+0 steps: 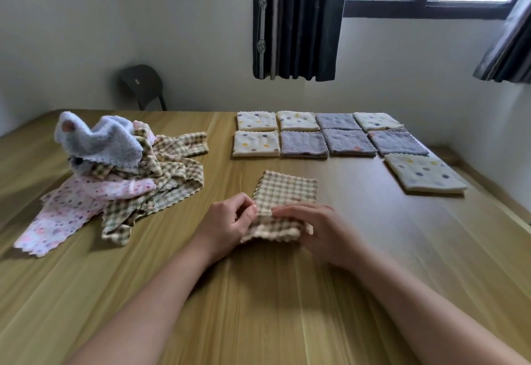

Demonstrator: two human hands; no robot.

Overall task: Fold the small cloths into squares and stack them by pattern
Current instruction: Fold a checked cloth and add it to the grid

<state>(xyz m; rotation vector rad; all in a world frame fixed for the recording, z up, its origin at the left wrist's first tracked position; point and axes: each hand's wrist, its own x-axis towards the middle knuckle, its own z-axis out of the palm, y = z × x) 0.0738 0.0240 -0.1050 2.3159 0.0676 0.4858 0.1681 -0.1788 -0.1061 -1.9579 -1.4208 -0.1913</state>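
Observation:
A beige checked cloth [287,189] lies in a long strip on the wooden table [258,307], its near end lifted. My left hand [227,228] pinches the near left edge. My right hand [319,231] grips the near right part, fingers curled over the fold. At the far right lie folded squares: cream dotted ones [256,121] and grey-purple ones [304,143] in two rows, plus one cream dotted square [423,173] apart at the right. A heap of unfolded cloths [120,169] sits at the left: pale blue, pink dotted and checked.
A dark chair [142,84] stands behind the table by the wall. Dark curtains [296,20] hang beside a window at the back right. The table's right edge [488,192] runs close to the wall.

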